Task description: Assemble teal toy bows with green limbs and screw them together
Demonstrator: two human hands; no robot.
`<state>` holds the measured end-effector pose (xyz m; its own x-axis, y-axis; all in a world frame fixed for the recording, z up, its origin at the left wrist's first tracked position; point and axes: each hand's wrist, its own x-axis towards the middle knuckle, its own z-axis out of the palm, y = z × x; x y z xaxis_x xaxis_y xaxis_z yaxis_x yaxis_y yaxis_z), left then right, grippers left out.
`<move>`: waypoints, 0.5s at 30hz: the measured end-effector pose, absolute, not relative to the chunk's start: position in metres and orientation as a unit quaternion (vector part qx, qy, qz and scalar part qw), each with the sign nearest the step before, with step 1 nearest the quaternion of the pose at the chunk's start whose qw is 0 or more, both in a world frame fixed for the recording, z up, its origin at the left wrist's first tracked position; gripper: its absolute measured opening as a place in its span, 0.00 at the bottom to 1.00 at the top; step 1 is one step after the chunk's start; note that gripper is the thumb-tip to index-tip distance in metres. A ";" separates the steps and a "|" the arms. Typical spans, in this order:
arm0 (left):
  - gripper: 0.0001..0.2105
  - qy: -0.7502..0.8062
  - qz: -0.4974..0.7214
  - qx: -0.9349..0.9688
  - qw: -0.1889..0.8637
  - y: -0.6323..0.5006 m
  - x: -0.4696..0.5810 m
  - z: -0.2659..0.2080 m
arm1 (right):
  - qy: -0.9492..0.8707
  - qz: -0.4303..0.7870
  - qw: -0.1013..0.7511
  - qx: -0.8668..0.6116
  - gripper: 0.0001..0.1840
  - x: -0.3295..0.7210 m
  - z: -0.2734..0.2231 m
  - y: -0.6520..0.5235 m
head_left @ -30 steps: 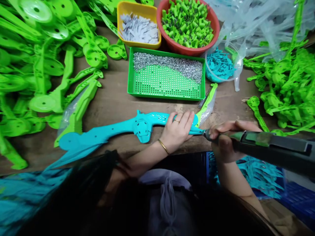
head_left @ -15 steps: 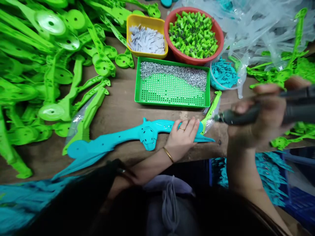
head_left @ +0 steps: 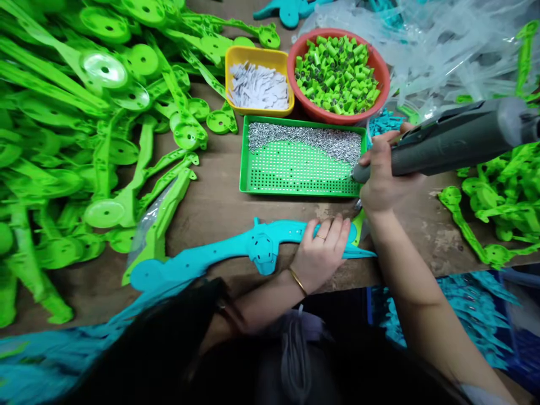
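Note:
A long turquoise plastic part (head_left: 228, 248), bow-shaped with small holes along it, lies near the table's front edge. Over its right end my left hand (head_left: 321, 247) is closed, fingers across the top and pressing it to the table. My right hand (head_left: 386, 177) grips a dark grey electric screwdriver (head_left: 442, 138) with its back end toward the right. The screwdriver's tip is at the right side of a green perforated tray (head_left: 295, 179), near the small silver screws (head_left: 307, 138) heaped along the tray's far side.
Lime-green plastic parts (head_left: 109, 152) pile up on the left, with others (head_left: 498, 191) at right. Behind the tray stand a yellow box (head_left: 236, 107) of white slips and a red bowl (head_left: 337, 116) of green pieces. Clear plastic pieces (head_left: 430, 50) lie at back right.
My right hand has brought the screwdriver left and up to the tray of screws. My left hand keeps its hold on the turquoise part. The whole view has shifted slightly.

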<state>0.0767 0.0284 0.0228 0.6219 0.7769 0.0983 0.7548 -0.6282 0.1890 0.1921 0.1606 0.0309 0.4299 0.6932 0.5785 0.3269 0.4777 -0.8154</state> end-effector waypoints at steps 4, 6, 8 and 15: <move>0.32 0.427 0.097 0.898 0.050 0.027 0.076 0.021 | -0.518 0.134 0.707 -0.463 0.16 0.190 0.029 0.160; 0.32 0.428 0.104 0.897 0.039 0.027 0.076 0.020 | -0.515 0.152 0.714 -0.450 0.13 0.190 0.034 0.160; 0.32 0.426 0.109 0.897 0.033 0.028 0.076 0.019 | -0.505 0.170 0.724 -0.438 0.13 0.192 0.046 0.158; 0.37 0.424 0.137 0.894 0.037 0.029 0.078 0.011 | -0.485 0.210 0.778 -0.339 0.13 0.211 0.093 0.096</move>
<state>0.0778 0.0289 0.0105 0.6027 0.7691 0.2127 0.7489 -0.6372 0.1822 0.2109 0.0958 0.0935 0.4407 0.6559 0.6129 0.0024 0.6819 -0.7314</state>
